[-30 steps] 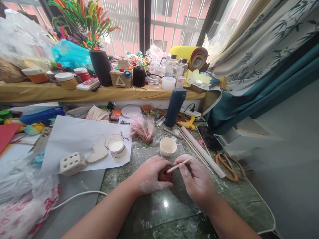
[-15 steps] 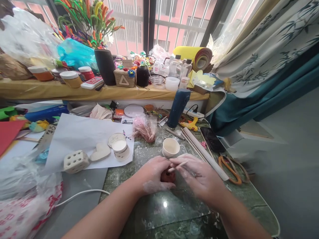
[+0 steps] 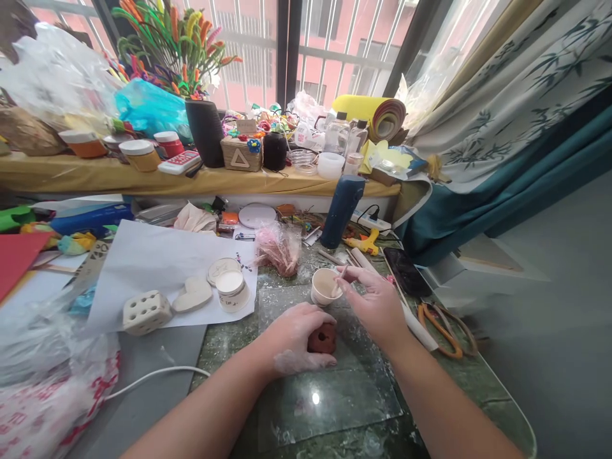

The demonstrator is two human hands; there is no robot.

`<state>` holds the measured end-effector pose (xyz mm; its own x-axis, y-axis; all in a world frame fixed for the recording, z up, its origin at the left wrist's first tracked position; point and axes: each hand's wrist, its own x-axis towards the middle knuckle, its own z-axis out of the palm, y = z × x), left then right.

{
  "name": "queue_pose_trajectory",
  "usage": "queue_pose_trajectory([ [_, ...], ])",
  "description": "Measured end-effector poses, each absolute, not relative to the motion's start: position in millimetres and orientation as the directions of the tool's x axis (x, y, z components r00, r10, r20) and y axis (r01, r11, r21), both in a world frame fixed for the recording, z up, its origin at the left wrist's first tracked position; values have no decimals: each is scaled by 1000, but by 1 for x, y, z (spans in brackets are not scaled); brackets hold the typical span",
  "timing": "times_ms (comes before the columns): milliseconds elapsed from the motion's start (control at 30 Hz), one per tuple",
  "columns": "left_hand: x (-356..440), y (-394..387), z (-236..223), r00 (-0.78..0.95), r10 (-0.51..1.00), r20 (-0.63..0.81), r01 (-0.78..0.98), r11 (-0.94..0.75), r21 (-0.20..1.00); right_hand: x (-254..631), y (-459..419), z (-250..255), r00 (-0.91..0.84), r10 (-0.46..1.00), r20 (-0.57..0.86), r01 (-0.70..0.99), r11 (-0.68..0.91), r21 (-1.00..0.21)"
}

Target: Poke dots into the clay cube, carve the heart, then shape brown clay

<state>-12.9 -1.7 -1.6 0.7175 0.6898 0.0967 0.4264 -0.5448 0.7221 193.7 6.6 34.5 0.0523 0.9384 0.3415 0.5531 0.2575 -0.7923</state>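
Note:
My left hand [image 3: 300, 339] is curled round a lump of reddish-brown clay [image 3: 323, 339], which has a dark hole in its near face and rests on a clear sheet [image 3: 354, 395]. In my right hand [image 3: 375, 303] a thin pale stick [image 3: 340, 278] is pinched between thumb and fingers. Its lower end dips inside the rim of a small white cup [image 3: 322, 294]. What lies in the cup is pale and hard to make out. White powder marks both hands.
To the left, a white dice-shaped block [image 3: 146, 311], a heart-shaped piece [image 3: 192, 294] and a lidded tub [image 3: 232, 290] lie on white paper [image 3: 138, 255]. Behind the cup is a bag of brown clay [image 3: 278, 248]. A blue bottle [image 3: 342, 213], scissors [image 3: 440, 328] and a phone [image 3: 407, 271] stand or lie to the right.
My right hand has moved up and away from the clay, taking the stick to the cup. The hole in the clay now shows. My left hand has stayed in place.

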Motion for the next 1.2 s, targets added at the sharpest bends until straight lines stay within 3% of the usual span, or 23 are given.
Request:
queue_pose_trajectory([
  [133, -14, -2, -1, 719, 689, 86, 430, -540, 724, 198, 2, 44, 257, 911, 322, 297, 242, -923],
  [267, -14, -1, -1, 717, 690, 92, 422, -536, 731, 203, -15, 54, 338, 860, 382, 127, 360, -924],
  [467, -12, -1, 1, 728, 681, 83, 425, -542, 725, 195, -49, 34, 3, 955, 296, 245, 286, -926],
  [633, -11, -1, 2, 733, 674, 93, 411, -547, 729, 192, -51, 31, -296, 899, 323, 395, 423, -816],
  [767, -11, -1, 0, 731, 675, 97, 412, -550, 727, 188, -46, 38, -255, 903, 346, 481, 429, -764],
  [1000, -10, -2, -3, 739, 659, 138, 383, -580, 719, 197, -52, 62, -586, 766, 266, 374, 547, -749],
  [1067, -11, -2, -1, 741, 662, 111, 402, -569, 717, 205, -50, 68, -480, 843, 243, 419, 464, -781],
  [1200, -13, -1, 0, 723, 686, 85, 430, -543, 722, 211, -37, 70, 36, 939, 343, 288, 319, -903],
])
